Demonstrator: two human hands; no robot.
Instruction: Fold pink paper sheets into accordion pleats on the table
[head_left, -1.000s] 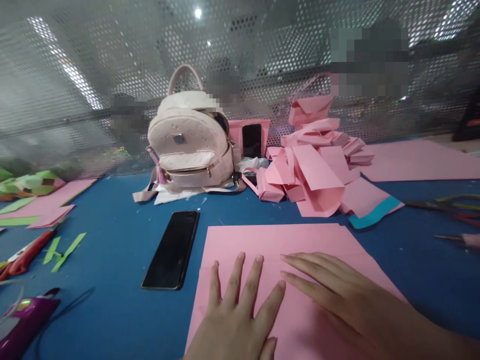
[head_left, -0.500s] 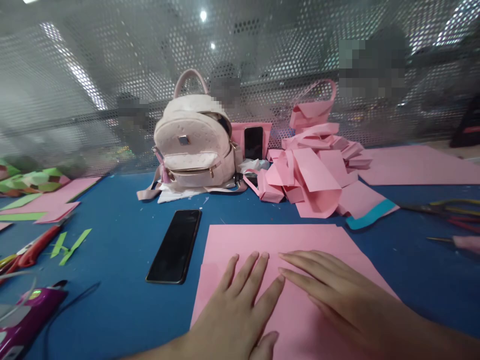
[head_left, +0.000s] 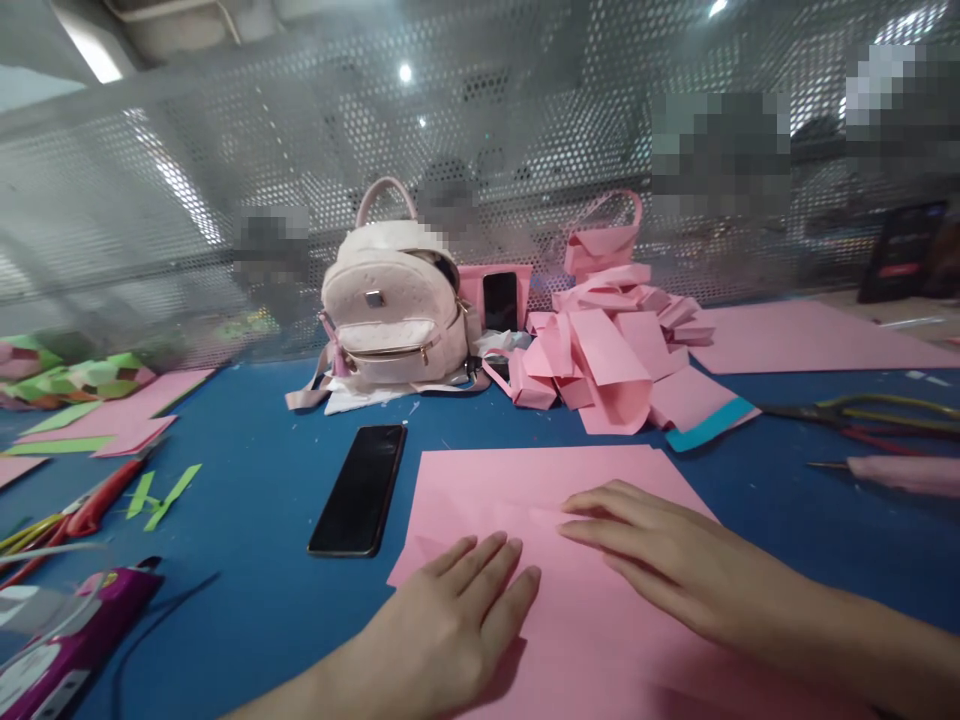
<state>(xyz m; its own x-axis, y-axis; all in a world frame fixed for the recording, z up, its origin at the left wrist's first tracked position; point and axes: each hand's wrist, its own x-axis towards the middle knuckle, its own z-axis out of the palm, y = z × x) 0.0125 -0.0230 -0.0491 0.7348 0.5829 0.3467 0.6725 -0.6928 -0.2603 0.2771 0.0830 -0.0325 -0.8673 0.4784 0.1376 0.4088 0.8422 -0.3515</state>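
Observation:
Pink paper sheets point(head_left: 480, 480) lie in front of me on the blue table, the upper one slightly out of line with the one beneath. Resting on the paper, my left hand point(head_left: 469, 610) is open, palm down, its fingers stretched forward. My right hand point(head_left: 660, 550) also lies over the paper, fingers extended and pointing left, holding nothing. A gap of pink paper separates the two sets of fingertips. To the left of the sheets is a dark smartphone point(head_left: 358, 490), flat on the table.
A cream backpack point(head_left: 390, 310) stands at the back beside a heap of folded pink paper point(head_left: 607, 350). Scissors point(head_left: 870, 410) and a pointed tool with a pink handle point(head_left: 900, 473) lie right. Red-handled scissors point(head_left: 105, 500), green strips point(head_left: 172, 497) and a purple device point(head_left: 82, 640) are left.
My left hand has drawn back slightly toward me and left, its fingers closer together. The right hand's fingers have arched a little. The camera view has tilted and shifted somewhat.

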